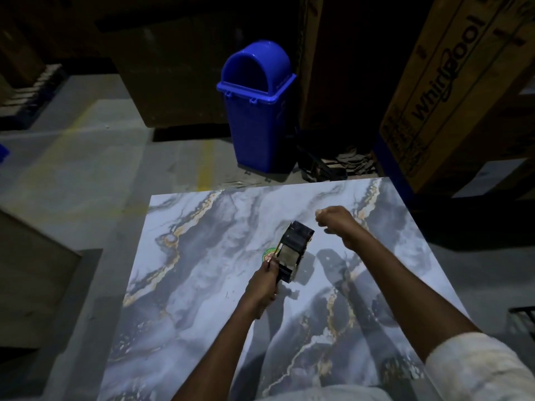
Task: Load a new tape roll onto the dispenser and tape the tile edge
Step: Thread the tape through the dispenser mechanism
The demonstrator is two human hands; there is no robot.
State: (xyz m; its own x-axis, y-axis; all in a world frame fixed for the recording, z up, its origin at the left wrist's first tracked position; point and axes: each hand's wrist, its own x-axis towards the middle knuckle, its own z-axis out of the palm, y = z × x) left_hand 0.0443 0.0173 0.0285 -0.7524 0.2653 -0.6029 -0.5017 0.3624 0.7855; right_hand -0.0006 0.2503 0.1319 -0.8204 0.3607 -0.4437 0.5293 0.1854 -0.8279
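A large marble-patterned tile (202,285) lies flat in front of me, grey with gold veins. My left hand (262,287) grips the handle of a black tape dispenser (292,250) and holds it over the middle of the tile. A tape roll sits in the dispenser, its green and red label (267,255) showing at the left side. My right hand (337,224) hovers just right of the dispenser's front end with fingers curled, thumb and fingertip pinched together. Whether it holds the clear tape end is too dim to tell.
A blue swing-lid bin (256,111) stands on the concrete floor beyond the tile's far edge. A big printed cardboard box (451,96) rises at the right, dark boxes behind. A yellow floor line (207,160) runs left of the bin.
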